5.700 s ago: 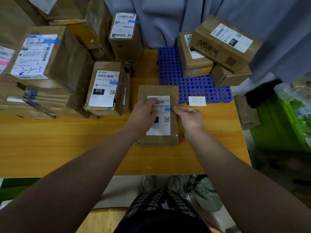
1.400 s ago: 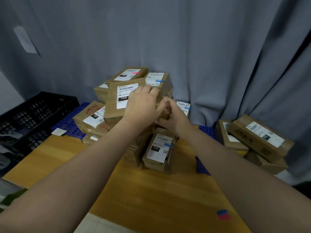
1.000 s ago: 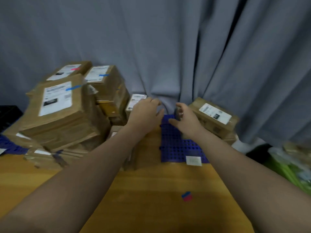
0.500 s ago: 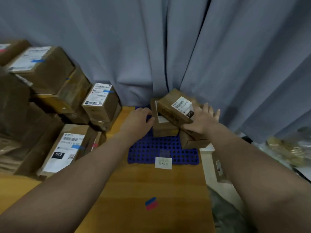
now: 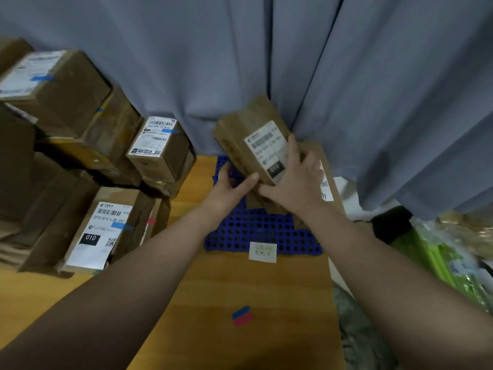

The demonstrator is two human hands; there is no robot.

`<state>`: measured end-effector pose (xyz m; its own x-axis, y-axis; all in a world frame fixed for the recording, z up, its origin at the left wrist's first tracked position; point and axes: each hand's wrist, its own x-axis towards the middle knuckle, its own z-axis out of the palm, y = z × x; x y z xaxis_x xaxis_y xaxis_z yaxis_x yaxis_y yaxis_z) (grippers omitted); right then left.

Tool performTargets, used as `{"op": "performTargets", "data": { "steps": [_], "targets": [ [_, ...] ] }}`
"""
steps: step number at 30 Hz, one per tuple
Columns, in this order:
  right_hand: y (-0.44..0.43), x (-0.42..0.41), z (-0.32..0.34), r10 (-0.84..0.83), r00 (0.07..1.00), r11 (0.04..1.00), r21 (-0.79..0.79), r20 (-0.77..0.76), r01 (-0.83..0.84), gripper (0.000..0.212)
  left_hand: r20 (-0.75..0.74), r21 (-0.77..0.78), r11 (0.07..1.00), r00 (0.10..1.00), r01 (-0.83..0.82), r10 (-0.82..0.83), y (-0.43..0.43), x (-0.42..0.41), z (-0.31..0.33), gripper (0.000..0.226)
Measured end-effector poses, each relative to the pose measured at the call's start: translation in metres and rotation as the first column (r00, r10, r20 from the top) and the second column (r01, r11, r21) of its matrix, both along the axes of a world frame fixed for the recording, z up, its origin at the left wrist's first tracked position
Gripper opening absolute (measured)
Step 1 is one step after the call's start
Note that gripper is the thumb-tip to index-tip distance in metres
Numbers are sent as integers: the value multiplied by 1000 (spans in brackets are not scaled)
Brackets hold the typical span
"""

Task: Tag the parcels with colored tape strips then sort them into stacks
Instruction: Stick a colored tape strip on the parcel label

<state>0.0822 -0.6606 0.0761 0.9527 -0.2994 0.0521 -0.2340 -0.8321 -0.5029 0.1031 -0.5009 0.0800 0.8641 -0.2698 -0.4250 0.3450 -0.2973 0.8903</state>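
Left hand [image 5: 226,190] and right hand [image 5: 296,182] grip a tilted parcel [image 5: 248,134] above the blue mat [image 5: 240,231]. Tape strips [image 5: 242,316] lie at the mat's 6 o'clock.

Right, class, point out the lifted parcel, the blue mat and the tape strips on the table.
lifted parcel [image 5: 262,145]: head view, on its white label.
blue mat [image 5: 240,233]: head view, bare front-left area.
tape strips [image 5: 242,316]: head view, where blue meets red.

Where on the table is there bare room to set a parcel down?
Free: the wood of the table in front, between the blue mat, the tape strips and the left parcel stack; also the mat's front rows behind the white note. Crowded: the whole left side, and the mat's far right corner, where boxes stand.
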Motion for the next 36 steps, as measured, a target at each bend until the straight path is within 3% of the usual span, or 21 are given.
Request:
{"op": "performTargets", "data": {
  "steps": [3, 6, 10, 13, 16, 18, 21, 24, 26, 28, 31, 36],
  "targets": [
    [34, -10, -3, 82, 992, 977, 190, 97, -99, 117, -80, -190, 962, 979, -198, 186, 22, -4, 4, 79],
    [48, -21, -8, 66, 992, 852, 511, 111, -114, 79, -3, -200, 956, 976, -213, 217, 63, -10, 2, 64],
    [81, -45, -15, 69, 989, 789, 599, 128, -132, 41, 5, -198, 966, 986, -164, 169, 113, -24, -6, 63],
    [108, -56, -23, 18, 990, 755, 647, 141, -106, 43, 14, -190, 966, 984, -174, 180, 134, -34, -13, 62],
    [123, -69, -34, 25, 993, 776, 624, 113, -91, 39, -5, -169, 971, 985, -170, 172, 149, -47, -19, 58],
    [126, -84, -41, 62, 997, 770, 634, 40, -73, 28, -56, -116, 978, 984, -176, 170, 157, -58, -28, 59],
    [123, -109, -61, 181, 978, 835, 542, -107, -95, 26, -131, 7, 989, 981, -146, 146, 166, -80, -45, 61],
    [118, -132, -89, 294, 901, 923, 339, -320, -180, 22, -162, 121, 989, 981, -83, 102, 174, -102, -64, 57],
    [118, -147, -109, 304, 789, 952, 199, -534, -232, 11, -207, 148, 988, 976, -37, 68, 180, -116, -78, 56],
    [119, -163, -127, 258, 709, 966, 151, -656, -211, 47, -256, 178, 984, 966, 8, 38, 185, -128, -90, 58],
    [121, -180, -139, 163, 730, 984, 58, -663, -166, 56, -294, 229, 972, 955, 44, 26, 193, -139, -107, 62],
    [117, -190, -156, 108, 741, 978, -62, -663, -198, 46, -248, 285, 958, 968, 41, 33, 195, -143, -122, 54]
  ]
}}
